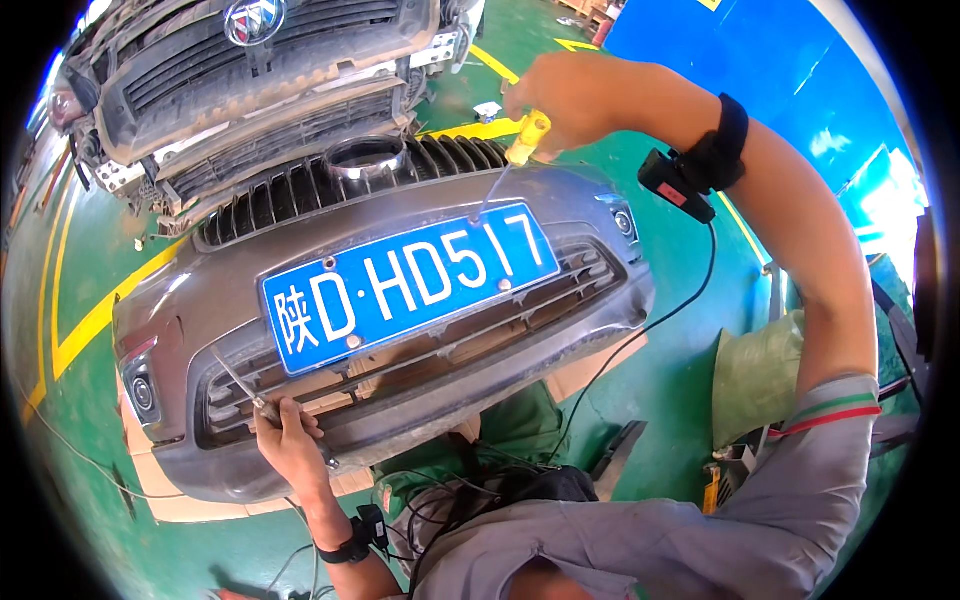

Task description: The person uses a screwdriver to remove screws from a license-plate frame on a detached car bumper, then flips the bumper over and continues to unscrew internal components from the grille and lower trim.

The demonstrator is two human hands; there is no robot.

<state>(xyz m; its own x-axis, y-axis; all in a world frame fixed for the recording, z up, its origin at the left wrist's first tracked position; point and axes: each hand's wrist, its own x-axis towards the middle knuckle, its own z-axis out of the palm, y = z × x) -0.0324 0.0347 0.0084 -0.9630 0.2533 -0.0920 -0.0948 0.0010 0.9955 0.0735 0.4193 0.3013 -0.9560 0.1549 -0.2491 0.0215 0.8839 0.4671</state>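
One translucent-looking yellow screwdriver point(528, 138) sits in the right hand point(562, 103) at the upper centre of the frame, the fingers wrapped around its plastic handle. Its slim metal shaft slants down to the upper edge of a blue licence plate point(410, 290); I cannot tell whether the tip meets a screw. At the lower left of centre, the left hand point(290, 445) has its fingers curled around a second tool point(240, 378), whose thin metal shaft points up and left over a slatted lower grille point(540, 312).

The plate, a flat rectangle with pale characters, lies tilted across the middle of the frame on a smooth, curved, brown-grey bumper point(220, 268). Round fog lamps point(143, 392) are set into both ends. Along the bumper's top edge, black ribs form an upper grille point(270, 208), broken by a glossy chrome ring point(366, 162). Flattened cardboard point(205, 510) lies beneath, on the green floor point(90, 440) with its yellow lines. A dusty car front point(250, 85) fills the upper left.

At the right, a wrinkled green sack point(752, 385) bulges, its contents hidden. Near the right hand lies a small white object point(487, 111), too small to identify.
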